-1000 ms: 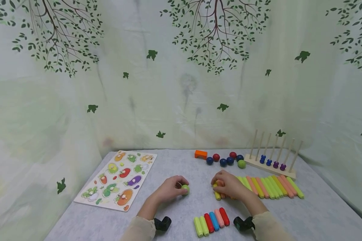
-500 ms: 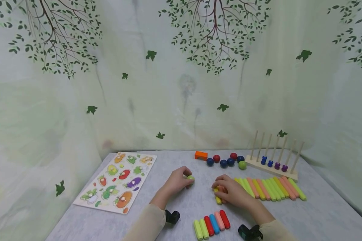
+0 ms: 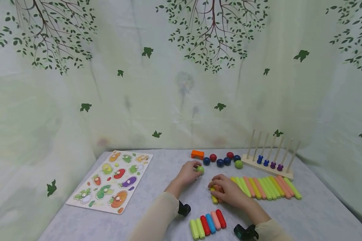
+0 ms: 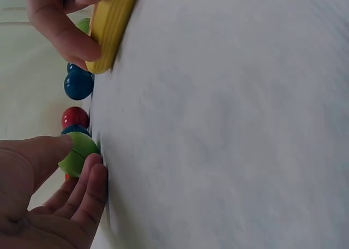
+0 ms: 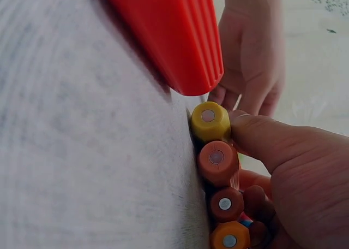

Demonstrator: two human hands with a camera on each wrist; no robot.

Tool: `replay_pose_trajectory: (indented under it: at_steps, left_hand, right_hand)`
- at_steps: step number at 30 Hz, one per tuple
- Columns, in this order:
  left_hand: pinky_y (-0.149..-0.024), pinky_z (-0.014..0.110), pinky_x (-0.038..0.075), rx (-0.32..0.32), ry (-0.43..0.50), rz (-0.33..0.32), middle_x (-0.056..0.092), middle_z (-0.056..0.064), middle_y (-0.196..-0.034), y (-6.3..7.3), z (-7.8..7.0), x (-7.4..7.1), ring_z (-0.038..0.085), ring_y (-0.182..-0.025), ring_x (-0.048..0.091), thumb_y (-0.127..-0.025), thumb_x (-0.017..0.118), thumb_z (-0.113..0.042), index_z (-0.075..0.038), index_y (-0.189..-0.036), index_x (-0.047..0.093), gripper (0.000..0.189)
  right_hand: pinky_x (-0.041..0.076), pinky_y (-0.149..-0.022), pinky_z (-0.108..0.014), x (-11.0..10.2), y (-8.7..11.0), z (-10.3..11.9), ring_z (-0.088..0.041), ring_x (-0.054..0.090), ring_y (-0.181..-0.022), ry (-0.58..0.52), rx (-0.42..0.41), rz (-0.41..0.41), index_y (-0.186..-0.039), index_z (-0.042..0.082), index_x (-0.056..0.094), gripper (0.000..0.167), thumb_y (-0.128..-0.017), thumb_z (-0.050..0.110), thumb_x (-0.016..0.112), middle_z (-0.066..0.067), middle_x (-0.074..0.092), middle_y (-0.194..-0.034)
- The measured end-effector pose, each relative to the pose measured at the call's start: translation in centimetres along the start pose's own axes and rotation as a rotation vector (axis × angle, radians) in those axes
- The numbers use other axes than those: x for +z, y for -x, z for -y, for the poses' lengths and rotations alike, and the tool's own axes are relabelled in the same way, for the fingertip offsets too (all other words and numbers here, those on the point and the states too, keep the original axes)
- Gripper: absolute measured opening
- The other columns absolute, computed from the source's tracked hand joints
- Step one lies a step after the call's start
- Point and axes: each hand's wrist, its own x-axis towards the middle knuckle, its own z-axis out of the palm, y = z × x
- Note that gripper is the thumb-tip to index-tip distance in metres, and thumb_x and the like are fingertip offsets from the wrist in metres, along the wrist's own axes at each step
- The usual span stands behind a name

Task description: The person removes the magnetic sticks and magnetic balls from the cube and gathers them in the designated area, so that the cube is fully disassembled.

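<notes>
My left hand (image 3: 188, 174) holds a green ball (image 4: 80, 155) between thumb and fingers, low over the table near the far group of balls. At the left end of the row of coloured sticks, my right hand (image 3: 230, 192) grips a yellow stick (image 3: 214, 197), the thumb against its side. A salmon stick (image 5: 217, 162) lies directly beside it, partly under the fingers. Round inserts show in the stick ends in the right wrist view. Part of the row (image 3: 263, 188) is hidden behind the right hand.
Blue balls (image 3: 220, 163), red balls and another green ball (image 3: 238, 164) lie at the back beside an orange block (image 3: 197, 154). A pegged wooden stand (image 3: 268, 167) is at back right, a vegetable puzzle board (image 3: 108, 182) at left. Several short sticks (image 3: 210, 223) lie in front.
My left hand has carried the green ball away from me and to the right, towards the other balls. The right hand stays at the yellow stick. The head view has shifted slightly.
</notes>
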Motion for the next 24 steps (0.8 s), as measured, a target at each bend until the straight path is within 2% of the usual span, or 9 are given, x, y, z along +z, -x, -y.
replay_pose_trajectory:
  at_steps: [4,8,17,22,24]
  left_hand:
    - [-0.082,0.032,0.058,-0.06,0.095,0.015,0.059,0.013,-0.134,-0.6,-0.5,0.5,0.019,-0.083,0.064,-0.093,0.069,-0.017,-0.013,-0.134,0.06,0.042]
    - [-0.087,0.034,0.058,-0.07,0.13,0.023,0.059,0.012,-0.136,-0.8,-0.8,0.9,0.015,-0.086,0.066,-0.094,0.067,-0.018,-0.014,-0.134,0.06,0.041]
    - [-0.09,0.037,0.058,-0.015,0.19,0.034,0.06,0.013,-0.135,-1.0,-1.1,1.1,0.018,-0.091,0.069,-0.096,0.065,-0.019,-0.01,-0.133,0.059,0.038]
    - [-0.084,0.033,0.058,0.013,0.178,0.001,0.06,0.013,-0.133,-0.7,-2.0,0.3,0.018,-0.091,0.065,-0.098,0.062,-0.017,-0.009,-0.132,0.06,0.035]
    - [-0.081,0.032,0.058,0.053,0.174,-0.019,0.061,0.015,-0.132,-0.5,-2.6,-0.3,0.019,-0.095,0.065,-0.097,0.061,-0.015,-0.008,-0.13,0.061,0.033]
  right_hand:
    - [0.052,-0.098,-0.052,0.2,0.1,-0.1,-0.023,0.059,-0.111,-0.004,-0.007,0.003,-0.109,0.028,0.072,0.017,-0.092,0.031,0.072,-0.004,0.06,-0.128]
    - [0.052,-0.098,-0.052,0.1,0.0,-0.2,-0.022,0.059,-0.111,0.0,0.003,0.001,-0.109,0.028,0.072,0.017,-0.092,0.031,0.072,-0.003,0.06,-0.128]
    - [0.052,-0.098,-0.051,0.0,-0.2,-0.2,-0.022,0.058,-0.111,-0.004,0.014,0.004,-0.109,0.028,0.072,0.017,-0.092,0.031,0.072,-0.003,0.06,-0.128]
    - [0.053,-0.097,-0.051,0.1,-0.2,-0.3,-0.022,0.059,-0.11,-0.007,0.017,-0.002,-0.107,0.029,0.072,0.016,-0.091,0.032,0.072,-0.004,0.06,-0.128]
    - [0.053,-0.096,-0.051,0.2,0.0,-0.3,-0.022,0.058,-0.109,-0.014,0.024,0.001,-0.107,0.029,0.073,0.016,-0.091,0.032,0.073,-0.005,0.06,-0.127]
